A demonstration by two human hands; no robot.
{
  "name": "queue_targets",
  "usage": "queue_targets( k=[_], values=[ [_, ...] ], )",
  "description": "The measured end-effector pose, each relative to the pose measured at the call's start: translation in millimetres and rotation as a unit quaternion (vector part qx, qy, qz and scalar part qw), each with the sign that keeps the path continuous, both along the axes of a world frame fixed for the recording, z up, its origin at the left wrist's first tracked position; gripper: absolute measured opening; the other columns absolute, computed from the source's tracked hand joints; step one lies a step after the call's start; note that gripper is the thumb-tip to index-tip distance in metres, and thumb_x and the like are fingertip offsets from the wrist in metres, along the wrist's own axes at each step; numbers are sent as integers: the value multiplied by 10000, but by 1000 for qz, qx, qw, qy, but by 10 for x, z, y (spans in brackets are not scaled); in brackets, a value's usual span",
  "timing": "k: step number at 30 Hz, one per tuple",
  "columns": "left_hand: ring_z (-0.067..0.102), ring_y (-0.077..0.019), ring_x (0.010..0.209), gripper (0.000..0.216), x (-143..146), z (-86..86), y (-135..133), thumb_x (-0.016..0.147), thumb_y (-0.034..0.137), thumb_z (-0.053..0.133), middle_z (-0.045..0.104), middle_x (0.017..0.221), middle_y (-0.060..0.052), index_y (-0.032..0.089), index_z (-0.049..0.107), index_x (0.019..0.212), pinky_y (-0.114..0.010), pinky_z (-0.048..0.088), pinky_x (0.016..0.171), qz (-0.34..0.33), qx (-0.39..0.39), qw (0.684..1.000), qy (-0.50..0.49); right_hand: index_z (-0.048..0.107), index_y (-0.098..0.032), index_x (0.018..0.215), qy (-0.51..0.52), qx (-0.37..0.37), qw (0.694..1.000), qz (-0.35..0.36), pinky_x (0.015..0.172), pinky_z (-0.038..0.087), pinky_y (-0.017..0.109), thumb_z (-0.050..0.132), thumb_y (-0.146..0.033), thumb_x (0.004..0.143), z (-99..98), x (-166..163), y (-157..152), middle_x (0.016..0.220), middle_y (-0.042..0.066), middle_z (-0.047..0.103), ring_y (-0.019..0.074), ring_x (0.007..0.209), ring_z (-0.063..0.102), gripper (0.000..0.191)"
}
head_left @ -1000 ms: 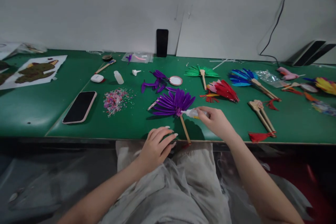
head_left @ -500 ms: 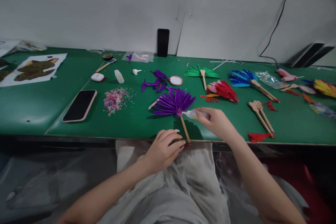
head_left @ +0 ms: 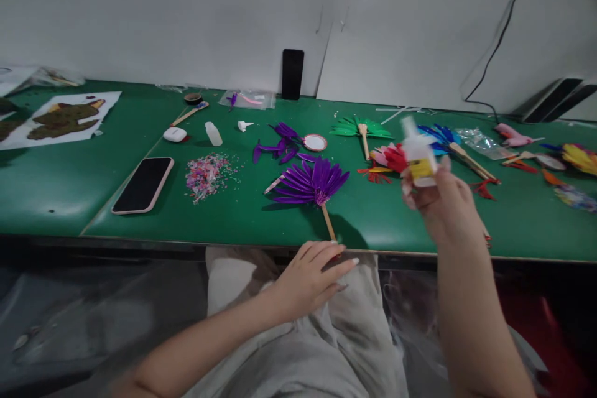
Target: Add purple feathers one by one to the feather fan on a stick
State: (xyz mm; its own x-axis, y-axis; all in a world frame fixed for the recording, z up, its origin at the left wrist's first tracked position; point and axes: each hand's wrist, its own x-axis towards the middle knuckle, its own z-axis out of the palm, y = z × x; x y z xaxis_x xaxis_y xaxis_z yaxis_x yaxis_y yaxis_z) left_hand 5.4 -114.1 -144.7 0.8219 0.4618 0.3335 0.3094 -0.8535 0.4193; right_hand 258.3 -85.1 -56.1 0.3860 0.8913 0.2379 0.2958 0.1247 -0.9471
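A purple feather fan [head_left: 317, 183] with a thin wooden handle spreads over the green table near its front edge. Small pinkish bits cling where the feathers meet the handle. My left hand [head_left: 310, 280] is at the table edge, its fingers closed around the handle's lower end, which they partly hide. Raised to the right, my right hand [head_left: 438, 199] grips a small white glue bottle [head_left: 420, 158] with a yellow label. Its nozzle points up and is blurred. Behind the fan lie loose purple feathers [head_left: 282, 143] and a small round mirror [head_left: 314, 142].
Left of the fan are a pile of colourful chips [head_left: 208, 175], a phone [head_left: 143, 185] and a small white bottle [head_left: 213, 134]. To the right lie a green feather fan [head_left: 362, 129], a blue one [head_left: 441, 138] and a pink glue gun [head_left: 512, 135].
My right hand has lifted the glue bottle away from the fan's centre, up and to the right, turning its nozzle upward. My left hand has shifted slightly right and down.
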Motion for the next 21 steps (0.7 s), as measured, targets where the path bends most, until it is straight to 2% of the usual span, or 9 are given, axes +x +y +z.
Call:
queue_targets(
  k=[2, 4, 6, 8, 11, 14, 18, 21],
  values=[
    [450, -257, 1290, 423, 37, -8, 9, 939, 365, 477, 539, 1347, -143, 190, 495, 1323, -419, 398, 1025, 28, 9, 1000, 5, 679, -267, 959, 71, 52, 996, 11, 512, 456, 308, 477, -524, 877, 45, 18, 15, 1015, 89, 658, 203, 752, 626, 337],
    [412, -285, 1326, 536, 59, -44, 25, 934, 456, 453, 488, 1401, -163, 167, 428, 1384, -458, 377, 1047, 59, 20, 998, 25, 689, -301, 932, 102, 77, 992, 17, 637, 529, 364, 605, -467, 815, 34, 21, 55, 1064, 54, 666, 239, 897, 647, 220],
    [372, -313, 1356, 648, 85, -104, 37, 904, 546, 449, 420, 1460, -165, 180, 362, 1431, -495, 352, 1063, 72, 42, 995, 54, 685, -298, 928, 82, 62, 995, 8, 751, 551, 426, 708, -400, 738, -54, 15, 129, 1040, 37, 689, 263, 966, 653, 216],
    [344, -331, 1373, 707, 128, -168, 46, 867, 590, 481, 369, 1496, -162, 199, 349, 1440, -512, 329, 1076, 75, 69, 991, 83, 680, -253, 919, 57, 23, 998, -5, 838, 542, 443, 800, -343, 631, -208, 5, 229, 990, 38, 713, 265, 965, 667, 324],
    [327, -323, 1386, 695, 219, -223, 90, 861, 573, 509, 340, 1508, -180, 173, 389, 1417, -486, 317, 1091, 75, 97, 986, 112, 671, -195, 904, 12, -25, 1000, -13, 841, 545, 440, 807, -383, 588, -476, 3, 380, 932, 65, 729, 263, 901, 687, 392],
    [327, -295, 1391, 643, 317, -222, 193, 890, 550, 475, 335, 1505, -197, 146, 427, 1388, -454, 323, 1094, 66, 99, 987, 110, 664, -163, 929, -9, -32, 999, -25, 825, 546, 420, 787, -418, 600, -676, 32, 487, 935, 86, 727, 257, 890, 687, 435],
    [314, -293, 1398, 626, 448, -216, 328, 896, 542, 469, 323, 1507, -207, 128, 454, 1365, -467, 313, 1102, 75, 101, 987, 97, 663, -144, 947, -48, -43, 998, -28, 805, 539, 415, 780, -423, 604, -794, 83, 572, 913, 93, 727, 254, 856, 683, 457],
    [314, -290, 1399, 655, 535, -215, 358, 899, 565, 438, 315, 1515, -192, 139, 418, 1397, -478, 299, 1111, 79, 105, 987, 92, 660, -143, 970, -73, -39, 996, -37, 798, 534, 403, 758, -432, 633, -821, 74, 616, 917, 96, 726, 246, 834, 681, 455]
  ],
)
